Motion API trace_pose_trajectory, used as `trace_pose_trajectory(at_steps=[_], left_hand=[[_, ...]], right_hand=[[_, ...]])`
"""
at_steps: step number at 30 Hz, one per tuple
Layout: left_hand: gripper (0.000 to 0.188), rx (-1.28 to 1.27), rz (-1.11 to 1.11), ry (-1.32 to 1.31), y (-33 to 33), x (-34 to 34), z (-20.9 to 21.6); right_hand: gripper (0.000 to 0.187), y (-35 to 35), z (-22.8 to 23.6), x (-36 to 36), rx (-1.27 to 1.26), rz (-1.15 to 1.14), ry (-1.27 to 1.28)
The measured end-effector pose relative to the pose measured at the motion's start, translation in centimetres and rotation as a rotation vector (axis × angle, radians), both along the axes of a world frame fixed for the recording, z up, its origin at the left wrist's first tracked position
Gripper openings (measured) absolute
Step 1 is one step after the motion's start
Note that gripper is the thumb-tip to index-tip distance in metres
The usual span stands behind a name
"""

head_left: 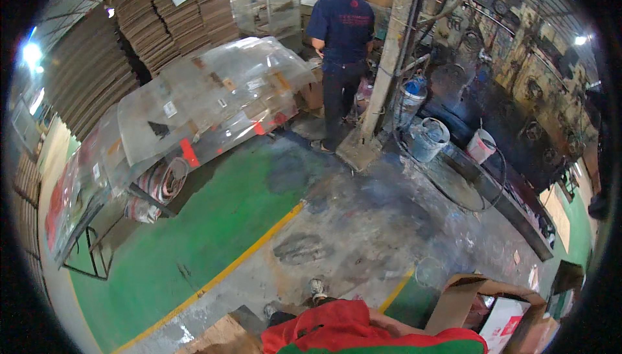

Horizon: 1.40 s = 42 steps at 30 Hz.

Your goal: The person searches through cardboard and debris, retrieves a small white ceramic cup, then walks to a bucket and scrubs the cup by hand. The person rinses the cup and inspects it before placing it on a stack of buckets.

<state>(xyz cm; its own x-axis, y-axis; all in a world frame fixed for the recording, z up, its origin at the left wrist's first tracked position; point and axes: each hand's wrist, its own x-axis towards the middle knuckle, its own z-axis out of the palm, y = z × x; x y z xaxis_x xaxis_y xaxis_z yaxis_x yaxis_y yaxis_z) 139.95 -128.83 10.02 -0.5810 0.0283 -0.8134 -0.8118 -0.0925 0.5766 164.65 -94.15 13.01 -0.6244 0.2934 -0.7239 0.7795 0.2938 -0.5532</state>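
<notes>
Neither of my hands shows. At the lower edge are my red and green clothing [337,325] and a bare strip that looks like part of my forearm [395,325]; what my hands hold or touch is hidden. My shoes [316,287] are on the stained grey floor. Close by on my right stands an open cardboard box [447,305] with a white and red carton [505,321] inside. A brown cardboard piece [223,338] lies at the lower left.
Ahead, a person in dark clothes [343,30] faces away beside a post [389,62]. Clear plastic sheets [214,88] cover a rack on the left, before stacked cardboard [175,17]. Buckets [427,140], a hose [453,205] and a dark stained machine [512,95] are on the right.
</notes>
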Motion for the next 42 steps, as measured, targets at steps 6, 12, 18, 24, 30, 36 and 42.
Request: trace_pose_trajectory(at_steps=[6, 12, 18, 24, 30, 36, 42], left_hand=[[0.04, -0.052, -0.397, 0.324, 5.9, -8.4, 3.0], [0.04, 0.201, -1.645, 0.385, 26.3, -7.6, -0.9], [0.05, 0.197, -2.196, 0.059, 33.3, -10.5, -3.3], [0.063, 0.209, -2.347, -0.207, 35.8, -22.7, -6.3], [0.077, 0.257, -2.093, 0.005, 40.6, -34.9, -5.0], [0.07, 0.18, -1.699, 0.332, 42.6, -45.8, -5.7], [0.064, -0.168, -1.443, 0.234, 43.6, -59.0, -6.9]], right_hand=[[0.045, 3.3, 2.4, -2.3, 0.02, 0.173, 0.188], [0.036, 5.5, 1.9, -6.5, -0.286, 0.142, 0.17], [0.032, 5.8, 0.4, -11.4, 0.047, 0.215, 0.705], [0.025, 7.4, 0.0, -23.8, 0.706, 0.682, 0.145], [0.027, 9.2, 4.5, -36.8, 0.826, 0.723, 0.031], [0.036, 15.0, 6.4, -44.1, 0.7, 0.529, 0.303], [0.045, 24.4, 5.1, -49.5, 0.264, -0.025, 0.501]])
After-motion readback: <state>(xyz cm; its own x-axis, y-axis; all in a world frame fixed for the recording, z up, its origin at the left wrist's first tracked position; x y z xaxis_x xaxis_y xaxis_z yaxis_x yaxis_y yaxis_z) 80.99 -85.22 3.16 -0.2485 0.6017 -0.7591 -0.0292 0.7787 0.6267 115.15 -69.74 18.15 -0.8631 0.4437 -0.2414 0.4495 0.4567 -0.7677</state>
